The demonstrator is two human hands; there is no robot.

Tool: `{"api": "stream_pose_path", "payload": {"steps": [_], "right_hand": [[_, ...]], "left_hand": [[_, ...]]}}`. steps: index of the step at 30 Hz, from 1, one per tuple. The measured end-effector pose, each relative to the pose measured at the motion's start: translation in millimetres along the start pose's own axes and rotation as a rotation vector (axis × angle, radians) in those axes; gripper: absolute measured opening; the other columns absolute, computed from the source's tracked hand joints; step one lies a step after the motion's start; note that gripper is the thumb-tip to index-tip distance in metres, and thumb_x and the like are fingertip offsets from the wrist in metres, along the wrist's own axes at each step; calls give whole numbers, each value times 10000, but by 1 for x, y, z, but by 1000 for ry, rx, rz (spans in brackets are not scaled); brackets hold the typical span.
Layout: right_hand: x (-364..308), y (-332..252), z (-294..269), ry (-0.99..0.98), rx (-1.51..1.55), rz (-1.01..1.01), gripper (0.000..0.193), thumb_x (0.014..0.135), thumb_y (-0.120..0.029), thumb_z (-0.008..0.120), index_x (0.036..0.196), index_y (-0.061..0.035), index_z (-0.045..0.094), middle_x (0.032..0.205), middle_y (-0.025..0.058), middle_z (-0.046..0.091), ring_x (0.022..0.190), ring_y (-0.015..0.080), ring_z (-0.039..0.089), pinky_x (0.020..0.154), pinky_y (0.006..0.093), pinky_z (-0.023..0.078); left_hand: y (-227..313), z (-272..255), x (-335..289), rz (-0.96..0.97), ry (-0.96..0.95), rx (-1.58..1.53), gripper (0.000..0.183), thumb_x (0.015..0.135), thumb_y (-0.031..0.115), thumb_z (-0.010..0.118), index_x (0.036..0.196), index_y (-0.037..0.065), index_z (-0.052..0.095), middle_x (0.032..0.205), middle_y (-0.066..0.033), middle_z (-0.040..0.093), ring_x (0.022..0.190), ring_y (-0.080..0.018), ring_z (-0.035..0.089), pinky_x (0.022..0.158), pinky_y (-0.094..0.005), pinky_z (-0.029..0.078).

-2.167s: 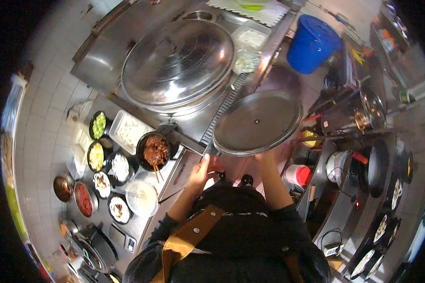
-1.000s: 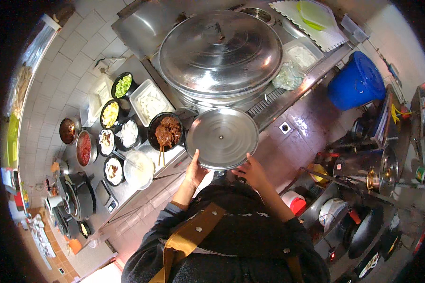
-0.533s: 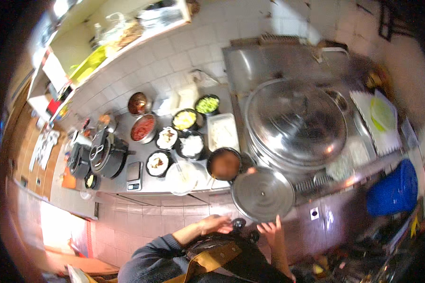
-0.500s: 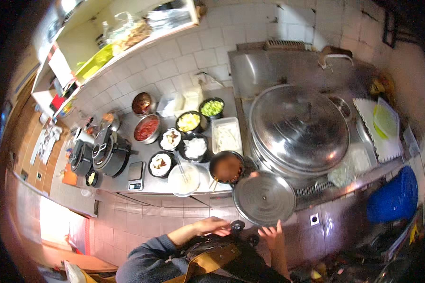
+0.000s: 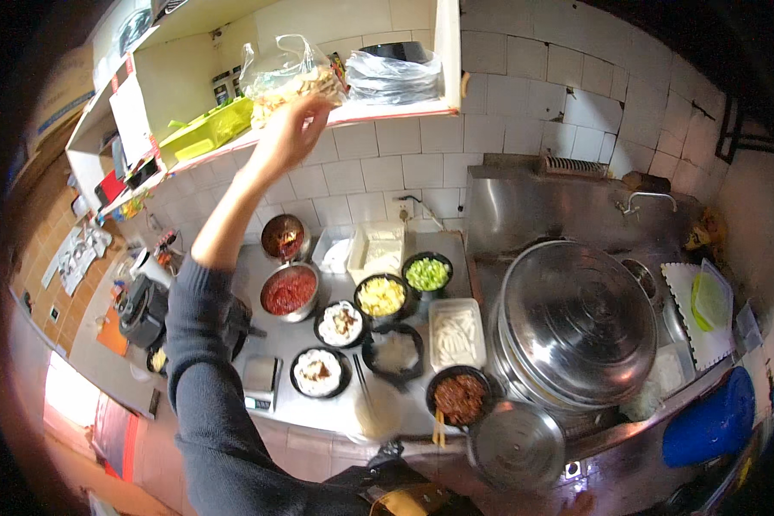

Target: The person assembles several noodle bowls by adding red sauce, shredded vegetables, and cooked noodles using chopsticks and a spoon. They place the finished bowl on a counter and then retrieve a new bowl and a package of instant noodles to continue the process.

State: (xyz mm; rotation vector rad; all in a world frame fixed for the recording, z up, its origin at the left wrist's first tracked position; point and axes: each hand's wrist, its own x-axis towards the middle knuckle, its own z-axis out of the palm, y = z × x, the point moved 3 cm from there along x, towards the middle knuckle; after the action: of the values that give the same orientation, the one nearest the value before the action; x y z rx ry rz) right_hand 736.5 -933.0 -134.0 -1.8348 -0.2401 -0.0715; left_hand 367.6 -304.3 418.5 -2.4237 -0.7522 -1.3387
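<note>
My left hand (image 5: 297, 133) is raised to the wall shelf, at the front of a clear plastic bag (image 5: 288, 90) of pale brown pieces. Its fingers are bent, with a gap at the thumb; no object shows between them. A faint skin-coloured blur near the lower edge may be my right hand (image 5: 582, 502); no fingers can be made out. A round metal lid (image 5: 516, 445) is at the counter's front edge, beside a black bowl of dark red-brown food (image 5: 459, 399) with chopsticks (image 5: 439, 428) against it.
On the steel counter stand several bowls, including red paste (image 5: 289, 292), yellow pieces (image 5: 381, 296) and chopped greens (image 5: 427, 273), plus a tub of white strips (image 5: 456, 335). A kitchen scale (image 5: 261, 378) lies left. At right are a large lidded steel pot (image 5: 580, 322) and a blue bin (image 5: 709, 417).
My left hand has gone from waist height up to the shelf. My right hand has left the lid's lower rim. The view has shifted, bringing more of the shelf into sight.
</note>
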Motion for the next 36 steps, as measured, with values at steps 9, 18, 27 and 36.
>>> {"api": "stream_pose_path", "payload": {"steps": [9,18,27,36], "right_hand": [[-58,-210,106,203,320,39,393,1032,-238,480,1359,-22,465,1369,217,496,1228,340,515,1052,422,422],[-58,-295,185,203,30,-73,313,1016,-144,524,1296,-8,492,1202,169,606,1052,239,585,895,338,485],[-34,-263,226,-44,47,-343,314,972,-26,556,1279,5,500,1186,115,578,1082,230,544,996,348,409],[-46,-252,219,12,212,-61,366,947,10,561,1308,-18,504,1188,79,575,1086,210,544,979,325,418]], "left_hand": [[-238,116,244,61,-464,675,192,836,93,553,889,-30,690,924,-274,671,921,-417,663,744,-473,539],[-344,138,260,-375,-672,616,693,744,680,660,1001,38,717,950,-197,683,858,-297,650,762,-426,494],[-319,157,273,-283,-789,690,589,667,544,696,772,-35,682,705,-151,615,616,-287,586,534,-425,448],[-335,153,286,-316,-573,826,277,795,302,705,965,88,749,925,-174,724,850,-304,707,761,-393,569]]}}
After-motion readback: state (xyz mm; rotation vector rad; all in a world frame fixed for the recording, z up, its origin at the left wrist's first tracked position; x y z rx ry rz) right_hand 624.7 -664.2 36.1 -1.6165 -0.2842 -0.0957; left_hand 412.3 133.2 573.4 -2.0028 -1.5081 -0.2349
